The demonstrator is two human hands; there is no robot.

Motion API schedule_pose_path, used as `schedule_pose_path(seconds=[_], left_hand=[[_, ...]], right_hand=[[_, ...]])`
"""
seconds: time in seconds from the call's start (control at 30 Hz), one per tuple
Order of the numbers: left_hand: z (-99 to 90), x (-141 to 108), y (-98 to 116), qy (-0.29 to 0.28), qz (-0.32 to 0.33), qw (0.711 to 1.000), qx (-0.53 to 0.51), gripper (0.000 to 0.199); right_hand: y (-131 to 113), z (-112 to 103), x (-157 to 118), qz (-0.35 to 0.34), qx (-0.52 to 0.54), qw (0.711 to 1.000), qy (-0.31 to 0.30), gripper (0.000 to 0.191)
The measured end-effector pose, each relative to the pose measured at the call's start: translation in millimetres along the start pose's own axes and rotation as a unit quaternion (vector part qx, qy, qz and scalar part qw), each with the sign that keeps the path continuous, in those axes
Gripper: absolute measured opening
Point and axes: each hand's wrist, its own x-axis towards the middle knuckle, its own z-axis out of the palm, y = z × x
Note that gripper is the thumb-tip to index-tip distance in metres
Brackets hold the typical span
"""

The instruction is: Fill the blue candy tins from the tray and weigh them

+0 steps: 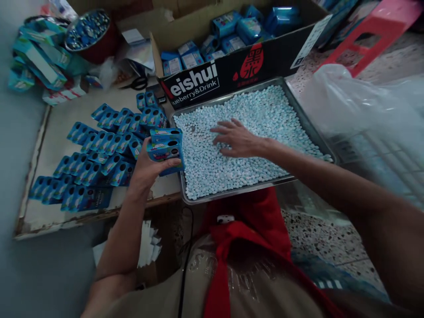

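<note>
My left hand grips a small stack of blue printed boxes at the left edge of a metal tray. The tray is filled with small pale blue and white candies. My right hand lies palm down on the candies near the tray's middle, fingers spread and pointing left. Whether it holds any candies is hidden under the palm.
Several rows of blue boxes lie on the white board left of the tray. A black cardboard carton with more blue boxes stands behind. A clear plastic bag and red stool are at right.
</note>
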Motion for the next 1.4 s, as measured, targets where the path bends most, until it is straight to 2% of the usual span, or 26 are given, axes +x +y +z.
schedule_pose_path(seconds=[0.07,0.13,0.2,0.27,0.4,0.47,0.53,0.6,0.67,0.77,0.83,0.87,0.93,1.03,1.1,1.17,1.23,1.33,1.4], left_hand=[[4.6,3,0,0.009,0.001,1.0,0.005,0.086],[10.0,3,3,0.012,0.011,1.0,0.009,0.078],[13.6,3,6,0.007,0.024,1.0,0.014,0.069],[14.2,2,9,-0.004,0.019,0.999,0.041,0.067],[16.2,7,10,-0.035,0.008,0.991,0.128,0.087],[23.3,13,13,-0.055,0.03,0.983,0.174,0.088],[34.6,20,20,-0.071,0.051,0.962,0.258,0.084],[47.6,28,33,-0.077,0.073,0.922,0.372,0.079],[60.3,40,47,-0.091,0.101,0.865,0.483,0.073],[79.2,64,64,-0.166,0.117,0.776,0.597,0.066],[92.8,82,70,-0.209,0.098,0.744,0.627,0.063],[99.9,90,71,-0.22,0.086,0.742,0.627,0.061],[113.6,103,70,-0.225,0.072,0.761,0.604,0.058],[130.3,113,66,-0.222,0.055,0.793,0.565,0.061],[138.3,114,62,-0.218,0.047,0.794,0.565,0.063],[143.1,112,59,-0.216,0.054,0.786,0.577,0.068],[143.6,106,57,-0.209,0.069,0.781,0.584,0.074],[133.8,94,53,-0.188,0.086,0.791,0.576,0.075],[122.9,84,49,-0.158,0.098,0.82,0.541,0.075]], right_hand=[[-32,9,-11,-0.066,-0.008,0.997,0.037,0.036],[-63,26,-12,-0.163,-0.036,0.986,0.022,0.033],[-78,43,-8,-0.219,-0.053,0.974,0.003,0.032],[-72,56,-8,-0.242,-0.062,0.968,0.004,0.03],[-21,65,-15,-0.257,-0.09,0.96,0.061,0.019],[8,61,-14,-0.226,-0.102,0.964,0.097,0.018],[34,55,-12,-0.164,-0.088,0.974,0.128,0.022],[56,48,-14,-0.083,-0.043,0.983,0.159,0.026],[76,45,-23,0.011,0.009,0.979,0.201,0.03],[97,50,-43,0.198,0.056,0.941,0.27,0.05],[102,59,-51,0.302,0.066,0.91,0.275,0.059],[102,65,-51,0.331,0.07,0.902,0.267,0.06],[95,74,-41,0.342,0.088,0.899,0.26,0.06],[77,81,-13,0.317,0.127,0.891,0.299,0.053],[63,80,7,0.313,0.17,0.873,0.334,0.046],[50,77,26,0.315,0.247,0.838,0.37,0.041],[37,75,44,0.318,0.361,0.774,0.411,0.038],[19,70,69,0.331,0.537,0.629,0.454,0.043],[11,62,82,0.327,0.617,0.539,0.471,0.047]])
